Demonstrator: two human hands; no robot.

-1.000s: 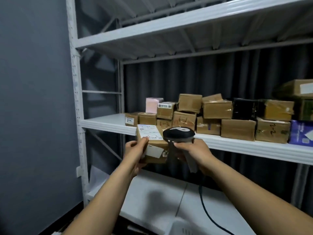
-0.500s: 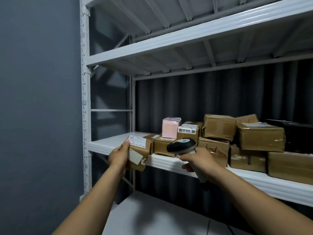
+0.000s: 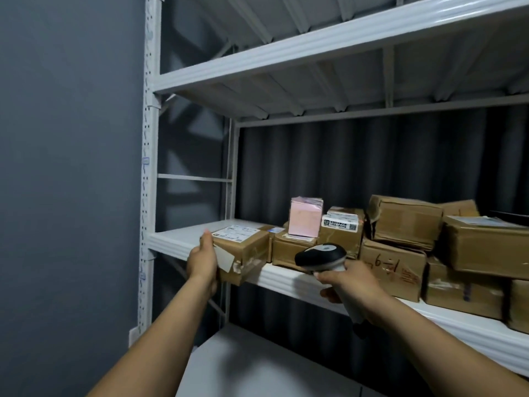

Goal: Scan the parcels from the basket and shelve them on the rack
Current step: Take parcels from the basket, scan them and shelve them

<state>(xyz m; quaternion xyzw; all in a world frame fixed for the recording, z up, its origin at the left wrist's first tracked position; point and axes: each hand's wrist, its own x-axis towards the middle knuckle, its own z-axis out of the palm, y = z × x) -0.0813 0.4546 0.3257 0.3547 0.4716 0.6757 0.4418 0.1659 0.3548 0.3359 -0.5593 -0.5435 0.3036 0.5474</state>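
Both forearms rise from the bottom edge over the white lower shelf (image 3: 257, 365). The right hand (image 3: 349, 287) is raised with its back to the camera, fingers (image 3: 329, 279) wrapped tightly round the pale handle of the scanner (image 3: 320, 257). The scanner's black head stands just above the knuckles and leans away to the left. The left hand (image 3: 201, 262) reaches further out, wrist straight and back turned to the camera. It grips the near left corner of the parcel (image 3: 243, 253), with one fingertip up at the top edge; the other fingers are hidden behind the box.

The parcel is a brown carton with a white label on top and a loose white flap just right of the gripping fingers. It lies level across the front lip of the middle shelf (image 3: 177, 239) of the rack (image 3: 150, 167), near corner jutting past the lip; whether it already rests there cannot be told.

Beyond the fingers to the right, more cartons (image 3: 400, 224) are stacked, among them a pink box (image 3: 305, 216) and a labelled carton (image 3: 340, 233). Behind hangs a dark curtain (image 3: 343, 167), and a grey wall (image 3: 71, 167) stands left.
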